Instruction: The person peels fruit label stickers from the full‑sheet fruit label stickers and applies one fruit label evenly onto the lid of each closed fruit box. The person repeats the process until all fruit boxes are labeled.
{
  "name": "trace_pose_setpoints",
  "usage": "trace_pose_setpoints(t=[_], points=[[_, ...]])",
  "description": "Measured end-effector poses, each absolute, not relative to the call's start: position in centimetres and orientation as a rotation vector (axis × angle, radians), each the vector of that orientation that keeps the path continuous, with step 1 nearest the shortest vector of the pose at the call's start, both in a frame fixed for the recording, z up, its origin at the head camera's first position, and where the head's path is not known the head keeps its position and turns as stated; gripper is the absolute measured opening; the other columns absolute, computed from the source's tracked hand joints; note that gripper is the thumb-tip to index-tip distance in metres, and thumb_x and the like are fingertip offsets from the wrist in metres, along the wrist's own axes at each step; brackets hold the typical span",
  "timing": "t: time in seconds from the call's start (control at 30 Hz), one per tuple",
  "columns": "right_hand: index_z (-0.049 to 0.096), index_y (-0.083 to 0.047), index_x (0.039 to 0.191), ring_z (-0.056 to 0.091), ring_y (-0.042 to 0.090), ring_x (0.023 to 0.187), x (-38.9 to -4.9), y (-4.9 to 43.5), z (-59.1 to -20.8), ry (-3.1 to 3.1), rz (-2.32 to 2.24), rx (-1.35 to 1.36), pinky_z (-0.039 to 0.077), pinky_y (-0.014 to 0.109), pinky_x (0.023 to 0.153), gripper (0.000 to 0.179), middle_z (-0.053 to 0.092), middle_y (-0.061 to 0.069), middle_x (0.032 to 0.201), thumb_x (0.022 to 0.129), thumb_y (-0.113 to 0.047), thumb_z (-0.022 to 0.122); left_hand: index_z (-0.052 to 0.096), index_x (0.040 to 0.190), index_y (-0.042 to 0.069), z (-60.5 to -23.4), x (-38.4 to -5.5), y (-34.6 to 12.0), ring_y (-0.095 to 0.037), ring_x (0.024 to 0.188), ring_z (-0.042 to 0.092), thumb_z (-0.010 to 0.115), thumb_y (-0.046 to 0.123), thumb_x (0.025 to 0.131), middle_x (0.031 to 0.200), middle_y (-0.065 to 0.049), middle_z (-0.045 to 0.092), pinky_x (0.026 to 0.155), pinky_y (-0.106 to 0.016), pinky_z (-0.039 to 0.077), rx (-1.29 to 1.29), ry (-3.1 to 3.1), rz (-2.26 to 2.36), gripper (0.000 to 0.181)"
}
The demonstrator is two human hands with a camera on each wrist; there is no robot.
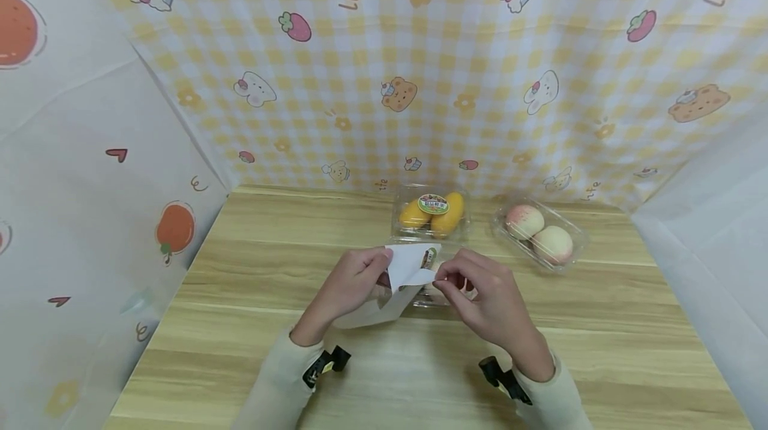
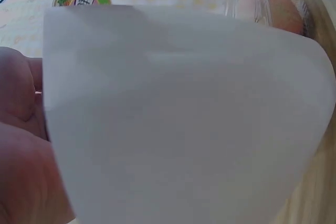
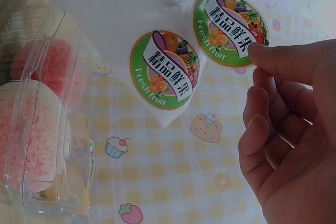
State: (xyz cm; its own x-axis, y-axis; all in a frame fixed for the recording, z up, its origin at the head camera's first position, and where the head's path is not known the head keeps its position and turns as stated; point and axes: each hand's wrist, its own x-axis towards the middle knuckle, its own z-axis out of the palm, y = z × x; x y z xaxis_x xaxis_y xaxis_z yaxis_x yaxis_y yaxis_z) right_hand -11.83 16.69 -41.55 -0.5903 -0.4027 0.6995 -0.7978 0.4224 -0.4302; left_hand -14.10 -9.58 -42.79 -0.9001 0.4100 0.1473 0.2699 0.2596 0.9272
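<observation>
Green fruit sticker (image 3: 228, 27) at the edge of a white sheet (image 1: 408, 259)
The grip of the right hand (image 1: 489, 287) pinches its rim; the left hand (image 1: 354, 280) holds the sheet over a clear box (image 1: 429, 304) on the bench (image 1: 252, 270).

The sticker sheet (image 2: 184, 114) is smooth paper, the mango box (image 1: 408, 195) glossy plastic.

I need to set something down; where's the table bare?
Two bare patches of table: between its left edge and the left hand, and between the right hand and the table's right edge, in front of the peach box. Crowded: the middle, where hands and sticker sheet are above a clear box in front of the mango box.
</observation>
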Motion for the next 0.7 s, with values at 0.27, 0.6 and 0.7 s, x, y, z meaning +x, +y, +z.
trace_pose_setpoints(t=[0.27, 0.6, 0.7], points=[[0.076, -0.016, 0.097, 0.058, 0.006, 0.07, -11.9, 16.7, -41.4, -2.179, 1.056, 1.018, 0.05, 0.021, 0.059, 0.03, 0.064, -0.009, 0.084, 0.083, 0.007, 0.089, 0.075, 0.102, -0.004, -42.6, -14.4, -10.3, -0.023, 0.086, 0.08, 0.046, 0.013, 0.119, 0.106, -0.019, 0.079, 0.082, -0.043, 0.067, 0.633, 2.378, 1.766, 0.038], [0.075, -0.016, 0.094, 0.057, 0.005, 0.07, -11.7, 16.9, -41.3, -2.224, 1.096, 0.993, 0.051, 0.024, 0.059, 0.025, 0.062, -0.011, 0.082, 0.087, 0.005, 0.085, 0.076, 0.118, -0.01, -42.5, -14.7, -11.0, -0.024, 0.088, 0.08, 0.045, 0.013, 0.119, 0.108, -0.021, 0.079, 0.08, -0.035, 0.066, 0.663, 2.348, 1.798, 0.038], [0.075, -0.016, 0.094, 0.057, 0.005, 0.07, -11.7, 17.0, -41.3, -2.221, 1.103, 0.996, 0.051, 0.025, 0.058, 0.024, 0.063, -0.011, 0.082, 0.088, 0.005, 0.085, 0.077, 0.115, -0.007, -42.5, -14.7, -11.2, -0.024, 0.088, 0.08, 0.046, 0.014, 0.119, 0.106, -0.018, 0.08, 0.079, -0.035, 0.066, 0.667, 2.386, 1.776, 0.038]])
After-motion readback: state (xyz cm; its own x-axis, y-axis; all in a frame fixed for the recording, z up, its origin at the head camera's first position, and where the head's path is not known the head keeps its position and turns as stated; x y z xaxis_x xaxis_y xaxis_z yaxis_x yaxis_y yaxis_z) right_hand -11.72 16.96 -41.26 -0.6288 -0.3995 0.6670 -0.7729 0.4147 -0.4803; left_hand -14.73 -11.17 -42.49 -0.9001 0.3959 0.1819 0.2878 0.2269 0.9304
